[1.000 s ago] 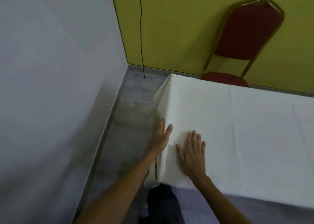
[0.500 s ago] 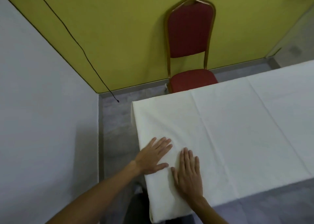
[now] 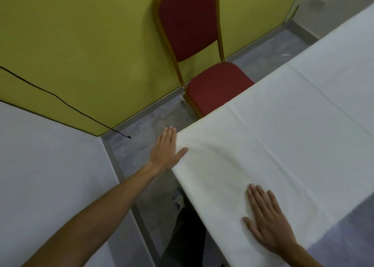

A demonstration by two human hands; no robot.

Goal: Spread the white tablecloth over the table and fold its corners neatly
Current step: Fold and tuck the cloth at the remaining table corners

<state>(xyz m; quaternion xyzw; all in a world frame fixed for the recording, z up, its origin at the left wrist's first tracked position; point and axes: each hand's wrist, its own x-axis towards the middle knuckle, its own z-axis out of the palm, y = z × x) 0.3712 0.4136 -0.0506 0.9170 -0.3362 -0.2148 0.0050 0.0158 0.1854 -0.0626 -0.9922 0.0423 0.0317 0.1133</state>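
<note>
**Both palms flat on the cloth**

From the head camera we see the white tablecloth (image 3: 273,145) covering the table. Our left hand (image 3: 166,151) presses its end edge, fingers straight and together, thumb out. Our right hand (image 3: 267,224) lies flat near the front corner, fingers slightly spread, gripping nothing.

White tablecloth (image 3: 273,145) flat over table, creased

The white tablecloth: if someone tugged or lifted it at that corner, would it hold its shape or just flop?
Probably flop: the tablecloth drapes limply over the table edge and ripples beside the left hand. It looks thin and light, keeping faint fold creases. It may slide when tugged, since only the right hand presses on it.
</note>
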